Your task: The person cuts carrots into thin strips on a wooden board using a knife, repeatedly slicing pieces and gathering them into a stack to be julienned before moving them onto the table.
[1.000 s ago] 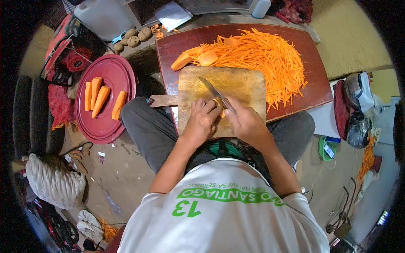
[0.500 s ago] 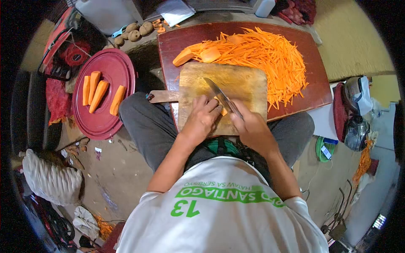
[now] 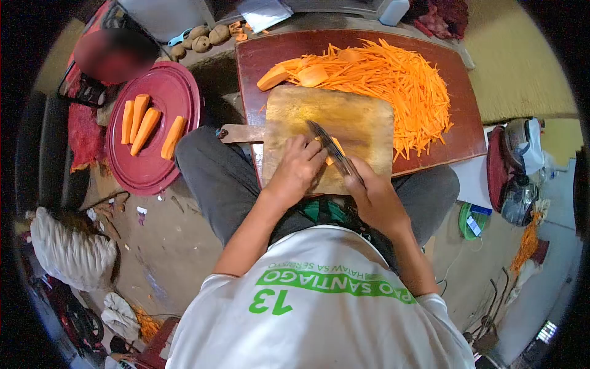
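Note:
My right hand [image 3: 373, 195] grips a knife [image 3: 327, 141], its dark blade slanting up and left over the wooden cutting board [image 3: 362, 117]. Curled fingers of my left hand [image 3: 299, 166] press on a carrot piece at the board's lower middle, close beside the blade. That piece is mostly hidden by the hand and knife. A thin orange carrot slice [image 3: 337, 146] shows just right of the blade. Behind the board lies a broad heap of carrot strips [image 3: 409, 92], with cut carrot chunks [image 3: 313, 75] at its left end.
The board rests on a red wooden table [image 3: 258, 52] across my knees. Several peeled carrots [image 3: 146, 131] lie on a round red lid [image 3: 175, 80] at left. Brown round roots [image 3: 219, 34] sit beyond it. A green container [image 3: 469, 224] is on the floor at right.
The knife has drawn back slightly toward my body, and a carrot slice now shows on the blade's right side. My left hand keeps its place on the board. The whole view has shifted a little.

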`<state>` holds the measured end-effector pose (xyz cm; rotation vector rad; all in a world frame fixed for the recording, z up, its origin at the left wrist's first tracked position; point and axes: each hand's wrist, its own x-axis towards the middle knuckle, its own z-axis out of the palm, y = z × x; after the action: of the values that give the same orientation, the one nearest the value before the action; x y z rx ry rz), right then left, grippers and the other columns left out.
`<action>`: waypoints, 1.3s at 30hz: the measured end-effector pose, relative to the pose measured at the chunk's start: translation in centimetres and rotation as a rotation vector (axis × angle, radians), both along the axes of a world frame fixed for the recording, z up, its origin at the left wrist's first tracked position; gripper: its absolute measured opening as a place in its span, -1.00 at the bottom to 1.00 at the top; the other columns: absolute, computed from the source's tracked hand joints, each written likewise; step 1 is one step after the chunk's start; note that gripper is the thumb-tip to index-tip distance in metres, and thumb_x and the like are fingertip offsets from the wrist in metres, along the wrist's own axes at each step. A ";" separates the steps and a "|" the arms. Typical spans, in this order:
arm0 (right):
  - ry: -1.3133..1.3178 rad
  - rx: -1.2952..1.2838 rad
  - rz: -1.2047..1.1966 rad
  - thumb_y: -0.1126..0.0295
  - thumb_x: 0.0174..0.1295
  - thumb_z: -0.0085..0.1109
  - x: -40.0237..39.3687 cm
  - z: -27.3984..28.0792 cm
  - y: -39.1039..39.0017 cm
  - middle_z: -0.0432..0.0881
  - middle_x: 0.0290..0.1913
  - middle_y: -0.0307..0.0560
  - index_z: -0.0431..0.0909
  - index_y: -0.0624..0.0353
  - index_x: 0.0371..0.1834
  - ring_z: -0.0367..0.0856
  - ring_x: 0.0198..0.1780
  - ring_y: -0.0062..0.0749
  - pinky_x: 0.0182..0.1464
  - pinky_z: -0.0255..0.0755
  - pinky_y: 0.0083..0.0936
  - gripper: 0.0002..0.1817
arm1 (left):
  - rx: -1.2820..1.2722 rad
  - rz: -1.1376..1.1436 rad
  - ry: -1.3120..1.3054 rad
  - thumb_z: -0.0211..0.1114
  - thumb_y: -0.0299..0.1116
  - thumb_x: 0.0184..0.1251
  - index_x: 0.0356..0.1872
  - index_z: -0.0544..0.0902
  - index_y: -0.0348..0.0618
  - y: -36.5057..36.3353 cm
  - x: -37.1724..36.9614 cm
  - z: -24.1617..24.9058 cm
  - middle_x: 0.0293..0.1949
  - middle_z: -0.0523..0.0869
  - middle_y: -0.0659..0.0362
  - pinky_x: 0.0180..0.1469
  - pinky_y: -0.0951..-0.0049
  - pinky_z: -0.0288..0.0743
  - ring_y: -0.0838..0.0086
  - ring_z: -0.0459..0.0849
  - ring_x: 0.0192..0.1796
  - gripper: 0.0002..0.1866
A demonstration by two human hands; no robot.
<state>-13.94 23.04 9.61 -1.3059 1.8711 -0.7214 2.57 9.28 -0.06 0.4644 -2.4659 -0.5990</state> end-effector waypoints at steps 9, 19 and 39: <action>0.154 -0.201 0.076 0.33 0.66 0.06 -0.2 -2.9 -3.4 0.71 -0.16 0.35 0.49 0.23 0.46 0.76 -0.07 0.33 -0.01 0.59 -0.07 -0.59 | 0.018 0.001 0.047 0.47 -0.50 0.09 0.01 0.78 -0.30 -0.1 -0.1 -0.6 0.00 0.69 0.02 0.20 0.04 0.48 0.01 0.60 0.11 -0.62; 0.137 0.014 0.029 0.28 0.65 0.06 1.1 -1.5 -0.5 0.74 -0.04 0.50 0.43 0.15 0.49 0.73 0.02 0.54 0.05 0.56 0.31 -0.57 | -0.022 0.035 0.022 0.55 -0.46 -0.10 -0.03 0.78 -0.26 -0.1 0.3 -0.7 -0.04 0.67 0.06 0.22 0.02 0.43 0.05 0.59 0.11 -0.52; -0.011 0.000 0.001 0.25 0.66 0.08 0.3 -0.3 -1.9 0.73 0.04 0.51 0.48 0.18 0.45 0.70 0.14 0.52 0.15 0.57 0.20 -0.58 | -0.020 0.070 0.034 0.56 -0.47 -0.13 -0.04 0.76 -0.28 0.3 0.4 -0.6 -0.05 0.67 0.00 0.22 0.01 0.45 0.02 0.61 0.11 -0.52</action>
<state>-13.60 21.11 9.27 -1.2998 1.8615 -0.7265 2.97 9.60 -0.64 0.5254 -2.4104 -0.5490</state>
